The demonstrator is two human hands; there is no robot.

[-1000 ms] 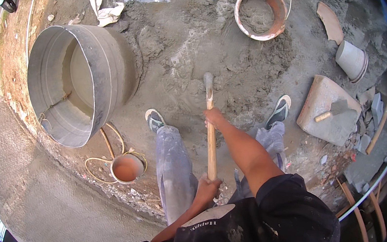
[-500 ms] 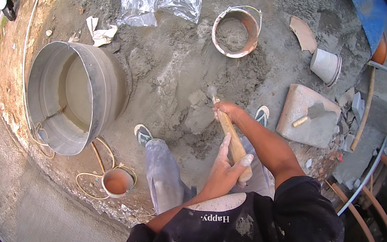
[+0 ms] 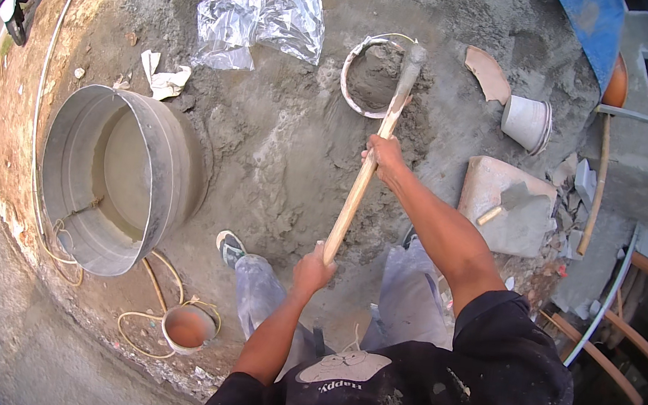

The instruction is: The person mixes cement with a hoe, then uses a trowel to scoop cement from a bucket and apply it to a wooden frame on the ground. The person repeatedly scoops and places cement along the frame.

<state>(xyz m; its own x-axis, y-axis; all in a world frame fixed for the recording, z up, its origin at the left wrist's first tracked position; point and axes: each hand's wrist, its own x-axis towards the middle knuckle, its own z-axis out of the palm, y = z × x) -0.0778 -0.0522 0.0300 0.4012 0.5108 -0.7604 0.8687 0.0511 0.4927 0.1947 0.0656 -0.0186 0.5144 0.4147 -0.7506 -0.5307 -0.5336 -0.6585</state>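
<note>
Long tool [image 3: 360, 187] across bucket [image 3: 344, 82], drum [image 3: 182, 157] at left

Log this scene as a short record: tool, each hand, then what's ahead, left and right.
Tool: long wooden handle, far end over a bucket; contact unclear
Left hand: grips the handle near its lower end
Right hand: grips it farther up
Ahead: bucket holding grey mix; shiny plastic to its left
Left: large open metal drum, small pot nearby
Right: trowel on a pale block-shaped object; tipped white bucket beyond
</note>
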